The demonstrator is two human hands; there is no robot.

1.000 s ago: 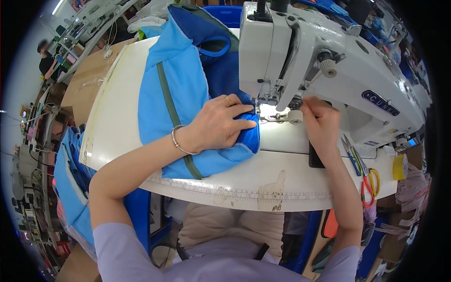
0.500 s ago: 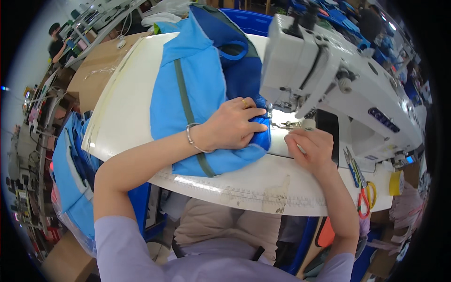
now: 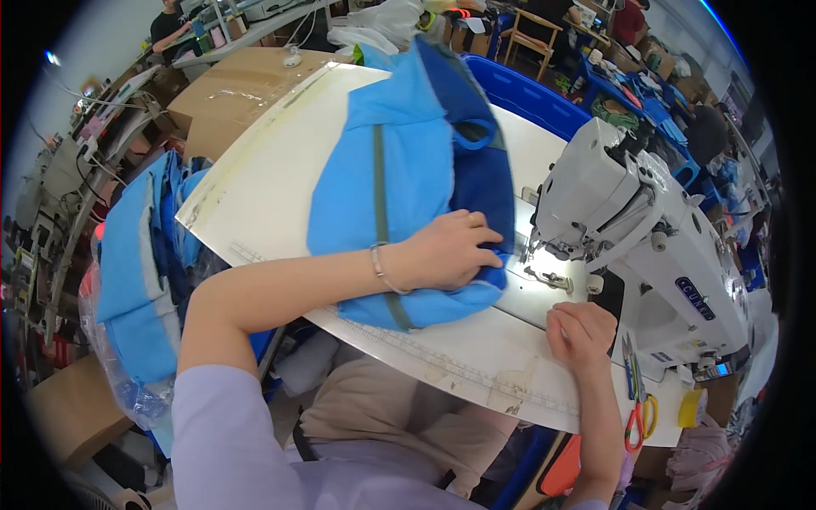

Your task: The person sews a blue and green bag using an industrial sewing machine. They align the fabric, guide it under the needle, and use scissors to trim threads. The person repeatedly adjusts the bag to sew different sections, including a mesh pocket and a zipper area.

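A light blue fabric piece point(image 3: 408, 170) with a grey-green stripe and a dark blue section with a loop lies on the white sewing table point(image 3: 263, 178). My left hand point(image 3: 450, 253) rests on its near right part, fingers bent onto the dark blue cloth and gripping it; what lies under the palm is hidden. Just right of the cloth stands a white sewing machine point(image 3: 663, 246), its lit needle area slightly apart from the fabric edge. In front of the needle plate point(image 3: 552, 280), my right hand point(image 3: 582, 334) is closed near the table; anything between its fingertips is hidden.
Scissors point(image 3: 634, 399) with red and yellow handles lie right of my right forearm, beside a yellow roll point(image 3: 693, 408). Behind the table stands a blue crate point(image 3: 527, 93). Stacked blue fabric point(image 3: 136, 289) is at the left, near a cardboard box point(image 3: 246, 89).
The view has turned. My left hand and the fabric have shifted left, away from the needle. My right hand has drawn back from the needle plate toward the near edge.
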